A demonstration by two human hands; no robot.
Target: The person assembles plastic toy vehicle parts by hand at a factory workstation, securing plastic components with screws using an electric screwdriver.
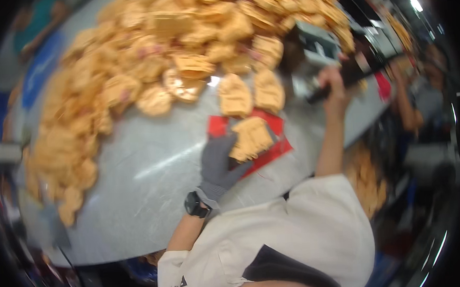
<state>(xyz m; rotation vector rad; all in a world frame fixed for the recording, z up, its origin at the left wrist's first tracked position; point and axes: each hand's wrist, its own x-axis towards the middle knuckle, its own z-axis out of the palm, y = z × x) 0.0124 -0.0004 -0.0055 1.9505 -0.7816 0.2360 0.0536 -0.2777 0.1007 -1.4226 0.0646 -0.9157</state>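
My left hand point(219, 159), in a grey work glove with a dark watch at the wrist, grips a tan glove-shaped piece point(251, 138) by its left side. That piece lies over a red cloth or sheet point(218, 125) on the metal table. Just beyond the cloth, two similar tan pieces point(235, 95) lie side by side. My right hand point(333, 84), bare, is raised on the right with its fingers closed around a long dark bar point(359, 73). Motion blurs the bar, so its kind is unclear.
A large heap of tan pieces point(132, 55) spreads over the far and left parts of the round-edged metal table point(152, 147). Beside my right hand stands a grey box-like machine point(316, 43). Another person point(424, 86) is at the right, and one in teal point(39, 23) at the far left.
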